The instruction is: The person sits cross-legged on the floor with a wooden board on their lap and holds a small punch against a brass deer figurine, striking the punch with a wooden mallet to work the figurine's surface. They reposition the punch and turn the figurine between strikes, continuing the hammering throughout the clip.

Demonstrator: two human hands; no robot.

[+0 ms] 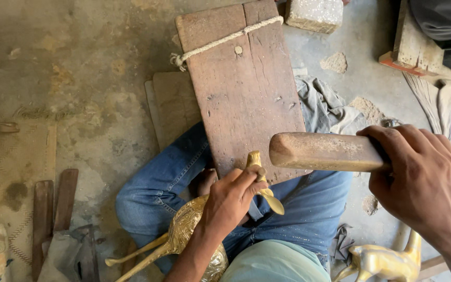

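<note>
Nearest us: our left hand point(230, 201), fingers closed around the neck of a brass animal figure point(194, 235), thumb pressed near its head. The figure lies across our lap, its engraved body low in the frame, its legs trailing down to the left, its head propped on the lower edge of a worn wooden plank point(244, 86).

Our right hand point(421, 180): fingers wrapped tight around a wooden mallet point(324, 151), held level just above and to the right of the figure's head.

Step in hand, as we judge it: the piece is braced on the plank for striking. The next move calls for a steady grip on the neck and a short, well-aimed blow clear of our thumb.

Also present: a rope point(225, 39) tied round the plank's far end; a second brass figure point(384, 261) on the concrete floor point(79, 68) at lower right; a stone block point(314, 14).

Containers: none in view.
</note>
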